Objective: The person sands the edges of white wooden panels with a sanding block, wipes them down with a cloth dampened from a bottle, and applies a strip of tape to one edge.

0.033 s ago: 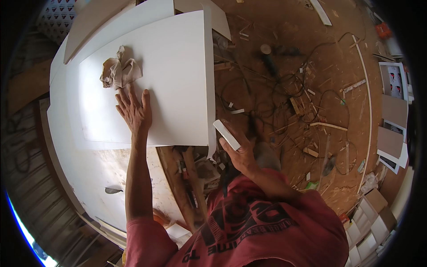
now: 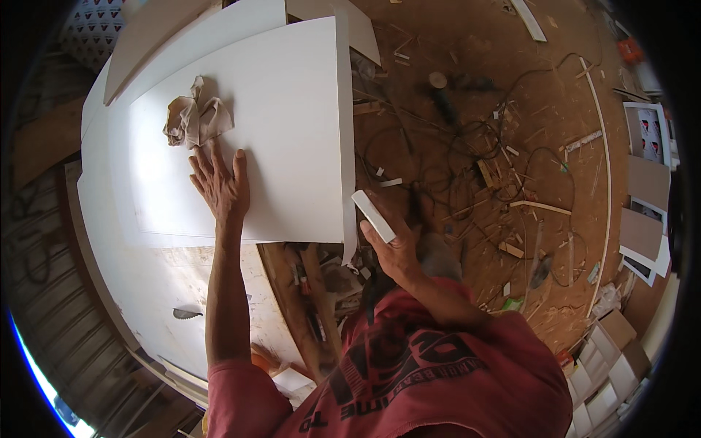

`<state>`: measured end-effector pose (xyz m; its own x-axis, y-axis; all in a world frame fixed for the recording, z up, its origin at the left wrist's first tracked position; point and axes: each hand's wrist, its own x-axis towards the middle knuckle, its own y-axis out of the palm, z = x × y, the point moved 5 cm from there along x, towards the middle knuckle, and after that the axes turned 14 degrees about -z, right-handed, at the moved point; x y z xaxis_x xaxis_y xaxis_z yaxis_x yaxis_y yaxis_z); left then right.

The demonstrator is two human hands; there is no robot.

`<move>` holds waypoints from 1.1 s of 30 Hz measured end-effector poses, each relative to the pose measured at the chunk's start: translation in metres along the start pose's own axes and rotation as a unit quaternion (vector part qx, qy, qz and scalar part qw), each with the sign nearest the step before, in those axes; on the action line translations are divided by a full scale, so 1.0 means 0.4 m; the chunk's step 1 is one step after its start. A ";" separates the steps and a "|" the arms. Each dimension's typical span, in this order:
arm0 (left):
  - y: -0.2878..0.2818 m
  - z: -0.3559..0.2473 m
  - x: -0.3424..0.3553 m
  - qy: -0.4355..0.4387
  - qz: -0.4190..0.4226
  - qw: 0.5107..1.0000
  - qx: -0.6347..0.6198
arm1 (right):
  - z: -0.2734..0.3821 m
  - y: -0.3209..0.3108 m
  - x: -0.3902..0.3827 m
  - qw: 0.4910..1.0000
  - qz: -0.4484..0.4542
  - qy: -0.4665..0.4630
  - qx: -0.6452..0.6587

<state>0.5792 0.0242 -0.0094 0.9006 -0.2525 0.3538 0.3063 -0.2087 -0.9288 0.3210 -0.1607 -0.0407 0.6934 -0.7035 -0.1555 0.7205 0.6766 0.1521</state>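
My left hand [image 2: 219, 182] lies flat, fingers spread, on a large white board [image 2: 292, 109] that rests on the workbench. Just beyond its fingertips sits a crumpled beige rag [image 2: 193, 117] on the same board. My right hand [image 2: 394, 244] is off the board's right edge, over the floor, and grips a small white rectangular block [image 2: 372, 215] that sticks up out of the fist. The board's right edge hangs past the bench.
More white panels [image 2: 146, 36] lie under and behind the board. A circular saw blade [image 2: 186, 314] rests on the bench near me. The sawdust floor [image 2: 511, 146] holds tangled black cables, wood offcuts and a power tool [image 2: 445, 102]. Framed panels [image 2: 646, 182] lean at right.
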 end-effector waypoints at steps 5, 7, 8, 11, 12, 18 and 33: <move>0.006 0.015 -0.008 0.020 0.018 1.000 0.004 | -0.015 0.046 0.229 0.999 -0.024 0.003 0.027; 0.010 0.004 -0.005 0.024 0.020 1.000 0.002 | -0.023 0.049 0.333 1.000 -0.010 -0.014 -0.010; 0.011 0.005 -0.003 0.021 0.020 1.000 0.001 | -0.015 0.057 0.356 1.000 -0.010 -0.024 0.010; 0.006 0.008 -0.010 0.014 0.025 1.000 0.003 | -0.014 0.054 0.324 1.000 -0.001 0.019 -0.007; 0.002 0.017 -0.015 0.012 0.025 1.000 0.007 | -0.002 0.044 0.266 0.998 0.000 0.047 -0.049; 0.004 0.015 -0.009 0.014 0.028 1.000 0.000 | 0.004 0.059 0.374 0.995 0.016 0.013 -0.093; -0.005 0.009 -0.005 -0.007 0.022 1.000 0.004 | 0.047 0.153 0.766 0.985 -0.001 -0.168 -0.030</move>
<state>0.5778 0.0285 -0.0088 0.9174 -0.2487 0.3106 0.2683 -0.1898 -0.9444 0.5773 -0.3388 -0.0608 0.6591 -0.7309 0.1771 0.7281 0.6791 0.0929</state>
